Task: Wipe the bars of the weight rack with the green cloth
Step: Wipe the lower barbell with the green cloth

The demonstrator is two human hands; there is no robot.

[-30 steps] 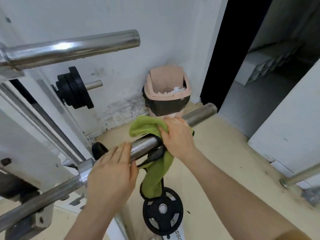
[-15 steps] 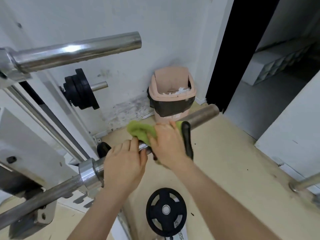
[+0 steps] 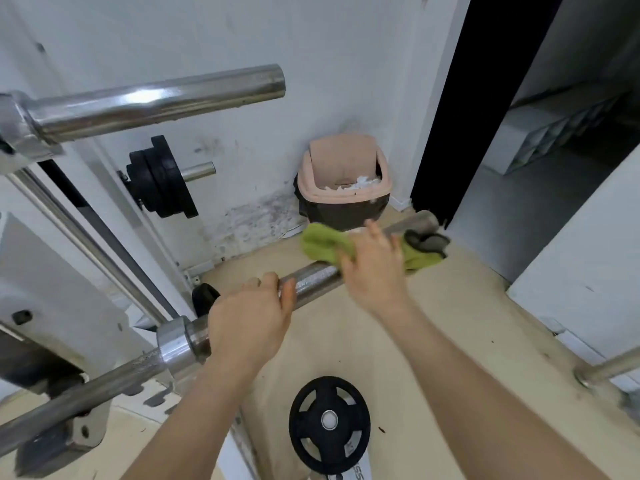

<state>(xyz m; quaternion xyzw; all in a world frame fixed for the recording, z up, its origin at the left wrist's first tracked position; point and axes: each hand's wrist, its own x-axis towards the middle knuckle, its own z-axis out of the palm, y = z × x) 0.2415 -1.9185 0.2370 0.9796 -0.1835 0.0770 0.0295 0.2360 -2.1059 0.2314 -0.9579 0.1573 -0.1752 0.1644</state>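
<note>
The lower steel bar (image 3: 313, 284) runs from the bottom left up toward the doorway, its free end near the bin. My left hand (image 3: 247, 323) grips its sleeve just beyond the collar (image 3: 175, 344). The green cloth (image 3: 323, 245), with a black and grey edge (image 3: 427, 242), is wrapped over the bar farther out. My right hand (image 3: 375, 268) holds the cloth against the bar, fingers curled over it. A second, upper chrome bar (image 3: 156, 102) juts out at the top left, untouched.
A pink-lidded bin (image 3: 343, 181) stands against the white wall behind the bar's end. Black plates (image 3: 159, 176) hang on a rack peg at left. One black plate (image 3: 329, 424) lies on the floor below my arms. Another bar end (image 3: 606, 367) pokes in at right.
My right hand has slid the green cloth outward along the lower bar, toward its free end. My left hand stays gripping the sleeve near the collar.
</note>
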